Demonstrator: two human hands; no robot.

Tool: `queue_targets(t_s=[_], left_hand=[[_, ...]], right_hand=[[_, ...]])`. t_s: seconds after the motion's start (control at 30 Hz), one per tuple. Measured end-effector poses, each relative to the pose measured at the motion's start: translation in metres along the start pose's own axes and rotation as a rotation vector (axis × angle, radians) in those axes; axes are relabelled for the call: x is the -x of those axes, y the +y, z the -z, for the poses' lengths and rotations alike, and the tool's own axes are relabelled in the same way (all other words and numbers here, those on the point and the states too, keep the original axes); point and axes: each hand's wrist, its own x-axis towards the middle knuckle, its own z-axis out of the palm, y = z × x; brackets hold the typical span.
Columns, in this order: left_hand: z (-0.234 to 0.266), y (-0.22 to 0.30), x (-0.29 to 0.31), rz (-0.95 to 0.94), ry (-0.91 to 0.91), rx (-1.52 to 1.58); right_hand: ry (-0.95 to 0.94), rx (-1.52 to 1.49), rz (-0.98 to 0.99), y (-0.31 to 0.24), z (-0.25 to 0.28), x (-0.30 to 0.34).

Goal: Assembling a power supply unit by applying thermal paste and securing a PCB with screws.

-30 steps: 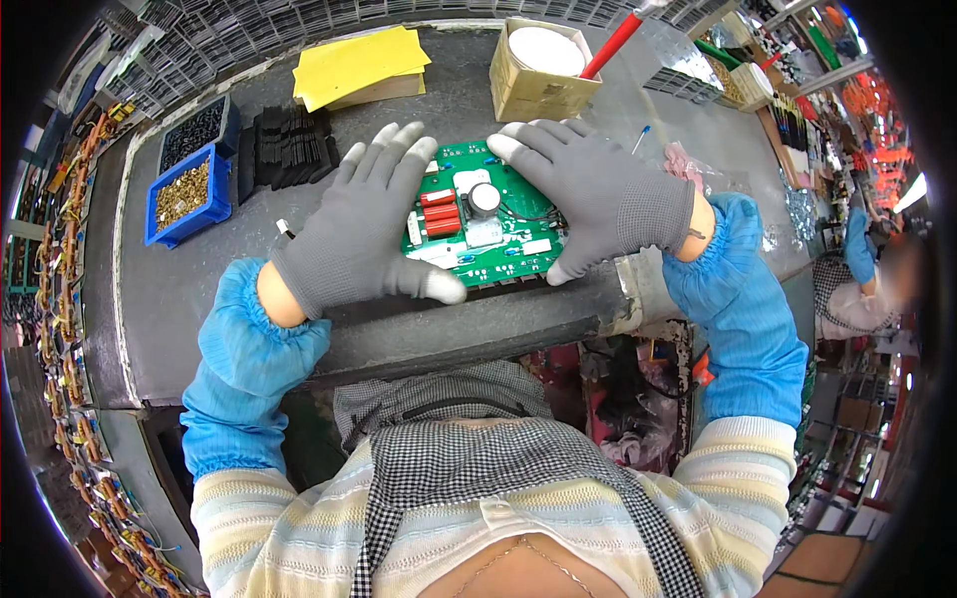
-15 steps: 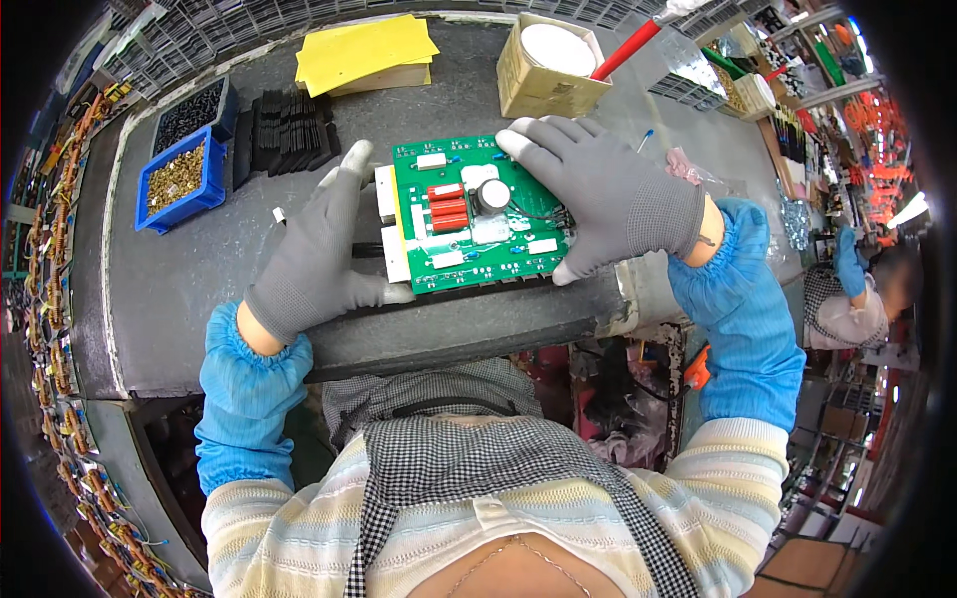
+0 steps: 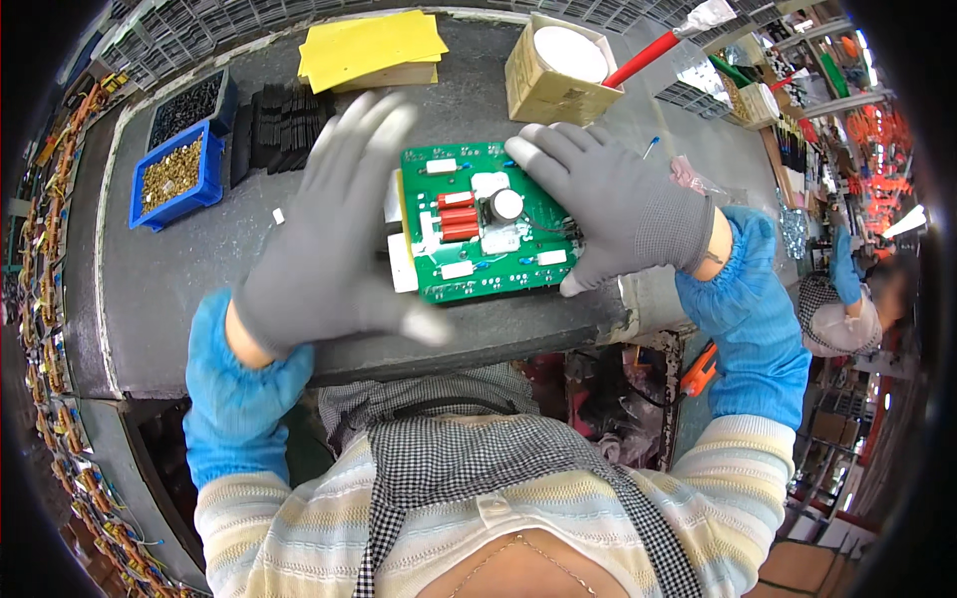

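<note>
A green circuit board [image 3: 478, 269] lies at the middle of the bench, carrying red resistors [image 3: 459, 217], a round black-and-white capacitor [image 3: 505, 205] and several small white blocks. White connectors [image 3: 402, 263] and a yellow strip line its left edge. My right hand [image 3: 633, 199], in a grey glove with pale fingertips, grips the board's right end, fingers at the far edge and thumb at the near corner. My left hand [image 3: 324, 229], gloved alike, hovers just left of the board with fingers spread and holds nothing. Its fingertips are slightly blurred.
Blue bins of brass parts [image 3: 171, 177] and black screws [image 3: 189, 110] stand at the left, beside stacked black plates [image 3: 284, 128]. Yellow sheets [image 3: 369, 48] lie at the back. A cardboard box [image 3: 538, 85] holds a white roll and a red-handled brush [image 3: 643, 58]. Another person [image 3: 845, 319] works at far right.
My left hand has come off the board's left side, its fingers spreading apart. The board sits slightly farther right in the picture, with my right hand still at its right end.
</note>
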Motion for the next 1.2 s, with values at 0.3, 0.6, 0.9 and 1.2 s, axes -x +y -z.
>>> queue_targets(t_s=[0.3, 0.6, 0.9, 1.2], left_hand=[[-0.028, 0.01, -0.04, -0.072, -0.116, -0.028], [-0.031, 0.002, -0.045, -0.069, -0.162, 0.008], [-0.027, 0.011, -0.048, -0.04, -0.245, -0.091], [-0.026, 0.017, -0.05, 0.021, -0.328, -0.158]], right_hand=[[0.058, -0.104, 0.02, -0.002, -0.012, 0.008], [0.082, -0.1, 0.02, 0.001, -0.015, 0.006], [0.117, -0.058, 0.016, 0.007, -0.025, 0.01], [0.337, -0.138, -0.014, -0.025, -0.02, -0.009]])
